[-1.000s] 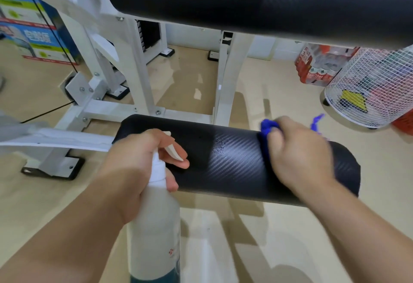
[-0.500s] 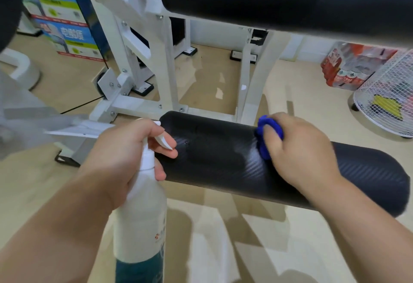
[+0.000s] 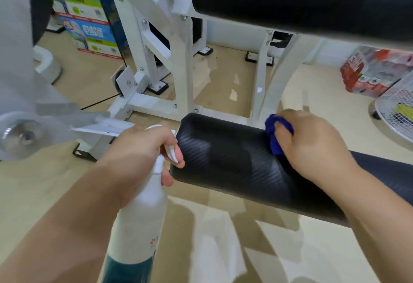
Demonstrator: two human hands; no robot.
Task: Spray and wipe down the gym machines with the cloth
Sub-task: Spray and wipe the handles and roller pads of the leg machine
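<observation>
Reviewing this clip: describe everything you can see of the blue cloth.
The blue cloth is a deep royal blue, soft-looking fabric, bunched into a wad. Most of it is hidden inside the right hand, whose fingers curl over it; only a crumpled fold shows at the hand's left edge. It is pressed against the top of the lower black roller pad, roughly midway along the pad's visible length. It touches only the hand and the pad. Whether it is damp cannot be told.

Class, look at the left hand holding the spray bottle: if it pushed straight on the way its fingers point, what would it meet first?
The left hand would most likely meet the near end of the black roller pad; its fingers already look almost against it, though depth is unclear.
</observation>
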